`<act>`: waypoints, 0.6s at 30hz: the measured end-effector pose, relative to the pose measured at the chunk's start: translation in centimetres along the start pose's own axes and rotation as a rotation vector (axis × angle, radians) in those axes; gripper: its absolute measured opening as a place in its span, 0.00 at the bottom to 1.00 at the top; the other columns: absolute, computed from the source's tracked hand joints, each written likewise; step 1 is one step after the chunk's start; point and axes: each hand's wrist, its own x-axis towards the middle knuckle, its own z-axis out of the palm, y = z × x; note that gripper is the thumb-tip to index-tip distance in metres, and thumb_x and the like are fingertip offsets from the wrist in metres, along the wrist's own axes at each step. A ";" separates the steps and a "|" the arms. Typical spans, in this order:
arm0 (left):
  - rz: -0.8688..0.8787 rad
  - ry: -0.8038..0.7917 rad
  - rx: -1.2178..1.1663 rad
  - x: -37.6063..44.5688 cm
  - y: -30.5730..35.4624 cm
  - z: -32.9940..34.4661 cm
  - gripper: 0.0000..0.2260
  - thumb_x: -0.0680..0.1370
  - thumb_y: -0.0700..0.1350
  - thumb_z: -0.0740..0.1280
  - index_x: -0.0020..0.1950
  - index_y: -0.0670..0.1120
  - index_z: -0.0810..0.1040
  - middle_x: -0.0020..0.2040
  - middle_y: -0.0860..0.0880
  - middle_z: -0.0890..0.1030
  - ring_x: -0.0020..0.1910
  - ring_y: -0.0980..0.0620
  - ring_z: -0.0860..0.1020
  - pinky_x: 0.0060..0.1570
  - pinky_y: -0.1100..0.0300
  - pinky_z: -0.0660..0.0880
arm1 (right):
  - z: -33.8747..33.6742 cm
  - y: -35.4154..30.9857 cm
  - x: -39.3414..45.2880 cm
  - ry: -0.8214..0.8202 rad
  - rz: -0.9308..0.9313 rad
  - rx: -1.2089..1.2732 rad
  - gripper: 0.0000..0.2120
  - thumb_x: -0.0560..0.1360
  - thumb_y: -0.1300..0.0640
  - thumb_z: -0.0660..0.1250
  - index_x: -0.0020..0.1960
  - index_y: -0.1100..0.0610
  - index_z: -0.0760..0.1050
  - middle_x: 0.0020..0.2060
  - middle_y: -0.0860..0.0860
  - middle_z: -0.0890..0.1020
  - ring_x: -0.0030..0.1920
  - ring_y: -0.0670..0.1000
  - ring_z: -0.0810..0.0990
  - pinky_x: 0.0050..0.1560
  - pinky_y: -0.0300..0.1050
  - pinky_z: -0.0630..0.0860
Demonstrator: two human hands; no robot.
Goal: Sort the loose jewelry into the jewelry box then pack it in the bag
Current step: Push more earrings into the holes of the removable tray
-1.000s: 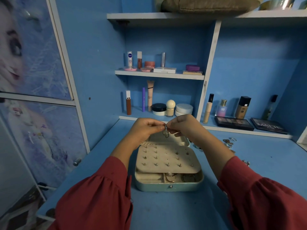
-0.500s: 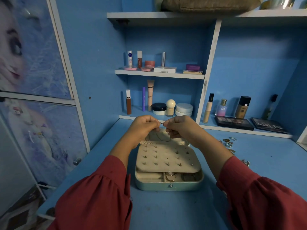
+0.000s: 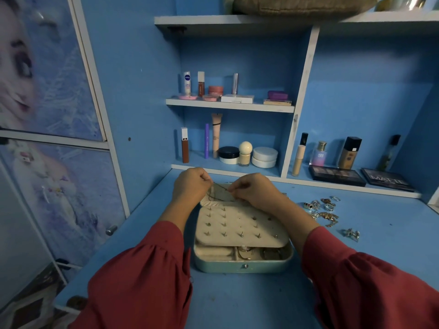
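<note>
Plainly visible between the two hands is a thin chain [image 3: 219, 197], a fine dark strand that sags in a shallow loop over the far end of the jewelry box [image 3: 242, 264]. The left hand [image 3: 190, 186] pinches one end with curled fingers; the right hand [image 3: 251, 189] pinches the other end the same way, knuckles up. Both hands hover just above the box's raised lid section, close together but not touching.

The jewelry box sits on the blue desk [image 3: 237, 302], directly in front of the person. Its shell is pale teal with rounded corners and a small metal stud on the front wall. Inside, a cream, soft-looking earring panel [image 3: 240, 226] lies tilted over the compartments, dotted with rows of small metal studs. Below its near edge, cream-lined compartments show; a ring [image 3: 244, 254] lies in the middle one, and darker pieces, too dim to name, fill the right one.

To the right of the box, well apart from it, loose jewelry [image 3: 323, 211] lies scattered on the desk: shiny silver and gold-toned rings and earrings, with one small silver cluster [image 3: 351, 234] set nearer the person.

Red gathered sleeves [image 3: 142, 281] cover both forearms. Beyond, blue shelves [image 3: 228, 106] hold cosmetic tubes, jars and bottles, and two dark eyeshadow palettes [image 3: 336, 175] lie flat at the right.
</note>
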 end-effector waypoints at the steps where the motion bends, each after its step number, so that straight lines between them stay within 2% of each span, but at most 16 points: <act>1: 0.006 0.004 0.041 0.1 0.0 0.1 0.06 0.73 0.41 0.66 0.39 0.49 0.81 0.41 0.52 0.82 0.44 0.52 0.79 0.46 0.55 0.78 | 0.1 0.0 0.1 -0.011 -0.012 -0.033 0.08 0.75 0.61 0.67 0.50 0.54 0.83 0.40 0.44 0.80 0.39 0.40 0.76 0.41 0.29 0.70; 3: 0.022 0.007 0.088 0.1 0.2 0.2 0.07 0.73 0.40 0.65 0.39 0.50 0.81 0.41 0.52 0.82 0.44 0.51 0.79 0.45 0.55 0.78 | 0.3 0.0 0.2 -0.035 -0.023 -0.084 0.09 0.75 0.61 0.66 0.52 0.55 0.83 0.42 0.44 0.81 0.37 0.39 0.75 0.38 0.27 0.67; 7: 0.058 0.013 0.152 0.4 0.2 0.3 0.08 0.72 0.40 0.66 0.36 0.52 0.78 0.42 0.50 0.81 0.46 0.50 0.78 0.47 0.53 0.77 | 0.5 0.1 0.4 -0.059 -0.028 -0.148 0.10 0.76 0.60 0.66 0.54 0.54 0.83 0.51 0.48 0.83 0.46 0.43 0.76 0.47 0.34 0.69; 12: 0.080 -0.004 0.237 0.3 0.4 -0.1 0.12 0.72 0.36 0.65 0.38 0.54 0.76 0.45 0.50 0.80 0.49 0.49 0.76 0.48 0.55 0.76 | 0.5 0.1 0.3 -0.108 -0.017 -0.169 0.11 0.77 0.60 0.64 0.55 0.53 0.82 0.54 0.47 0.83 0.50 0.45 0.77 0.52 0.36 0.70; 15: 0.075 -0.065 0.277 0.3 0.6 -0.5 0.11 0.72 0.37 0.65 0.36 0.53 0.76 0.46 0.50 0.80 0.50 0.49 0.76 0.50 0.53 0.76 | 0.5 0.1 0.3 -0.119 -0.016 -0.176 0.10 0.77 0.59 0.64 0.54 0.53 0.82 0.54 0.47 0.82 0.50 0.45 0.76 0.53 0.37 0.70; 18: 0.002 -0.161 0.222 0.6 0.3 -1.1 0.09 0.69 0.38 0.70 0.34 0.53 0.78 0.47 0.50 0.80 0.51 0.49 0.77 0.53 0.50 0.77 | 0.4 0.2 0.2 -0.091 -0.021 -0.144 0.10 0.77 0.59 0.64 0.54 0.52 0.81 0.52 0.48 0.80 0.50 0.46 0.76 0.51 0.37 0.70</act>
